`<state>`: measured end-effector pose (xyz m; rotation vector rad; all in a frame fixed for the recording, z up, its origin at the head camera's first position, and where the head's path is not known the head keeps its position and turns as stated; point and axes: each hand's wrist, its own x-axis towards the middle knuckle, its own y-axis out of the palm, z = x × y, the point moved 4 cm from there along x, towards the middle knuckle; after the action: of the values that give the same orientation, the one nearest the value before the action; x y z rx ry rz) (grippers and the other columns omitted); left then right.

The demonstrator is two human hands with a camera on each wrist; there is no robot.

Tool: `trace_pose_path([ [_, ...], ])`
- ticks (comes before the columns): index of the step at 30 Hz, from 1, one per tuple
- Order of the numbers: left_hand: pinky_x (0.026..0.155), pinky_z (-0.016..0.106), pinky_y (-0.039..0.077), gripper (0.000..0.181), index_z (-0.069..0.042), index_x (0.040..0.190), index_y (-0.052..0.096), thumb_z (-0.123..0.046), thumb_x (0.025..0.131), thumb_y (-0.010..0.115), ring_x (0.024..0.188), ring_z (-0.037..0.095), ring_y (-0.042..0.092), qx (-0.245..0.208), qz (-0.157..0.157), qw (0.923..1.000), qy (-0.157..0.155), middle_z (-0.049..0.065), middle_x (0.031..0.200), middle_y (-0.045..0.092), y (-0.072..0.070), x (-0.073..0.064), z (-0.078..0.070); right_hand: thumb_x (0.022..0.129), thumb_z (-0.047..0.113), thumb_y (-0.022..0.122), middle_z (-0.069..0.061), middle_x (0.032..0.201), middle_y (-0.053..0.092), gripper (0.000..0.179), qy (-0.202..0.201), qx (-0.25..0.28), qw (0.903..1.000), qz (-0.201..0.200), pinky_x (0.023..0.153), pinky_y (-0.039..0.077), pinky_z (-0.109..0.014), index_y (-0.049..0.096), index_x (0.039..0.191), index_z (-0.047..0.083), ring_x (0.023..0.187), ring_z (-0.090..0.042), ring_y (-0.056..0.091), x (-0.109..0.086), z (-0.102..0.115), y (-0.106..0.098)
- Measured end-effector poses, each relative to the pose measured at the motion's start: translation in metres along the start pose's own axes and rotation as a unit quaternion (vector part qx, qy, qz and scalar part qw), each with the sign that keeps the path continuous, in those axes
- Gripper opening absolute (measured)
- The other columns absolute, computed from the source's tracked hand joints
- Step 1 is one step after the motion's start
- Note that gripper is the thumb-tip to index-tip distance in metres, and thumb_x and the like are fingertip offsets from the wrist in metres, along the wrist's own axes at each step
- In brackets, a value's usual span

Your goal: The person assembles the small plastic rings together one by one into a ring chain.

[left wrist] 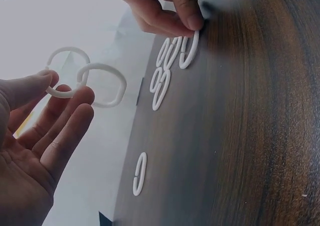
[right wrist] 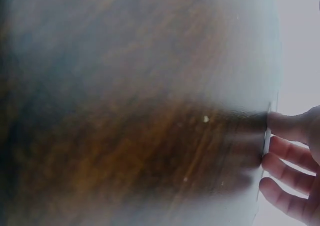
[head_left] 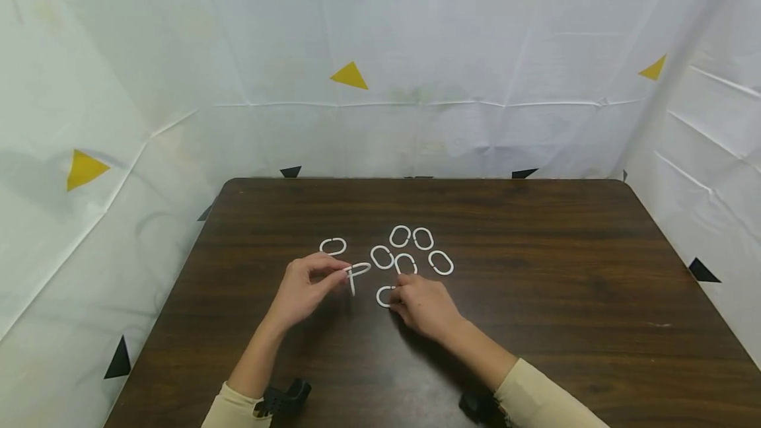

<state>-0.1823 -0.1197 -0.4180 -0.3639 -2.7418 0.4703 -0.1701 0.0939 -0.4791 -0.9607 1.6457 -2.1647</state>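
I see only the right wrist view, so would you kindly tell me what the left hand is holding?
Observer: The left wrist view shows the left hand pinching one of two white links that are hooked together.
Operator: Thank you; would you also tell me what lies just beyond the right hand?
Observer: In the head view, a cluster of five white links lies there on the table.

No legible text, label, brand, number or sign is showing anywhere in the scene, near or far.
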Motion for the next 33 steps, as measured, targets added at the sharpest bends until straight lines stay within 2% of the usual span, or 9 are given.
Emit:
trace_pose_path([
  [4,0.063,0.036,0.059,0.011,0.003,0.096,0.074,0.003,0.085,0.073,0.069,0.015,0.068,-0.013,-0.005,0.9999,-0.007,0.012,0.088,0.069,0.001,0.001,0.019,0.079,0.02,0.077,0.007,0.078,0.058,0.008,0.003,0.001,1.0,-0.007,0.056,0.052,-0.036,0.069,0.078,0.021,0.074,-0.016,0.063,0.0,-0.001,-0.002],
  [8,0.065,0.034,0.059,0.011,-0.003,0.097,0.076,-0.005,0.086,0.075,0.074,0.025,0.07,-0.018,-0.008,0.9997,-0.016,0.006,0.089,0.069,0.0,0.001,0.031,0.083,0.018,0.076,0.008,0.08,0.065,0.007,0.044,0.051,0.9977,-0.007,0.06,0.052,-0.037,0.07,0.084,0.02,0.074,-0.014,0.065,0.003,-0.006,-0.01],
  [12,0.066,0.026,0.056,0.011,-0.004,0.097,0.076,-0.009,0.087,0.075,0.077,0.025,0.068,-0.011,-0.009,0.9999,-0.007,0.004,0.091,0.07,-0.002,0.0,0.025,0.085,0.014,0.075,0.007,0.086,0.07,0.009,0.091,0.115,0.9891,-0.012,0.063,0.052,-0.034,0.074,0.094,0.016,0.072,-0.011,0.063,0.009,-0.015,-0.021],
  [16,0.065,0.023,0.054,0.011,0.001,0.097,0.075,-0.004,0.087,0.074,0.076,0.024,0.066,-0.002,-0.011,0.9999,-0.01,0.007,0.09,0.07,-0.002,-0.001,0.016,0.088,0.014,0.073,0.009,0.081,0.067,0.003,0.108,0.191,0.9751,-0.03,0.061,0.05,-0.026,0.074,0.091,0.014,0.065,-0.006,0.059,0.016,-0.02,-0.03],
  [18,0.064,0.024,0.054,0.012,0.001,0.097,0.075,-0.003,0.087,0.074,0.075,0.026,0.066,-0.004,-0.011,0.9998,-0.016,0.008,0.091,0.069,-0.002,-0.001,0.016,0.09,0.014,0.072,0.009,0.076,0.066,0.003,0.119,0.247,0.9608,-0.044,0.058,0.05,-0.023,0.073,0.089,0.012,0.061,-0.007,0.06,0.018,-0.02,-0.034],
  [20,0.063,0.024,0.055,0.012,-0.001,0.097,0.075,-0.007,0.087,0.075,0.076,0.023,0.067,-0.009,-0.013,0.9998,-0.015,0.005,0.091,0.069,-0.001,-0.001,0.026,0.091,0.013,0.07,0.006,0.074,0.067,0.005,0.134,0.305,0.9411,-0.056,0.058,0.053,-0.024,0.074,0.09,0.01,0.061,-0.011,0.064,0.021,-0.02,-0.038],
  [27,0.062,0.024,0.054,0.01,-0.006,0.095,0.077,-0.012,0.087,0.076,0.075,0.015,0.064,0.004,-0.019,0.9998,-0.003,0.0,0.089,0.07,0.0,-0.001,0.03,0.098,0.009,0.059,-0.019,0.086,0.065,0.017,0.183,0.505,0.8422,-0.042,0.062,0.059,-0.044,0.07,0.098,-0.005,0.072,-0.034,0.067,0.032,-0.012,-0.049],
  [30,0.064,0.025,0.054,0.01,-0.007,0.095,0.077,-0.012,0.086,0.076,0.077,0.015,0.064,0.005,-0.019,0.9998,0.0,-0.001,0.09,0.07,0.0,0.0,0.028,0.099,0.007,0.058,-0.024,0.088,0.06,0.019,0.181,0.549,0.8148,-0.037,0.063,0.059,-0.045,0.068,0.099,-0.01,0.071,-0.031,0.066,0.036,-0.007,-0.051],
  [33,0.067,0.026,0.055,0.011,-0.006,0.095,0.077,-0.012,0.087,0.076,0.079,0.015,0.065,0.007,-0.018,0.9998,0.004,-0.001,0.091,0.07,0.001,0.0,0.027,0.098,0.005,0.058,-0.02,0.083,0.064,0.021,0.187,0.572,0.7983,-0.029,0.064,0.059,-0.046,0.067,0.104,-0.013,0.068,-0.025,0.066,0.039,-0.003,-0.049],
])
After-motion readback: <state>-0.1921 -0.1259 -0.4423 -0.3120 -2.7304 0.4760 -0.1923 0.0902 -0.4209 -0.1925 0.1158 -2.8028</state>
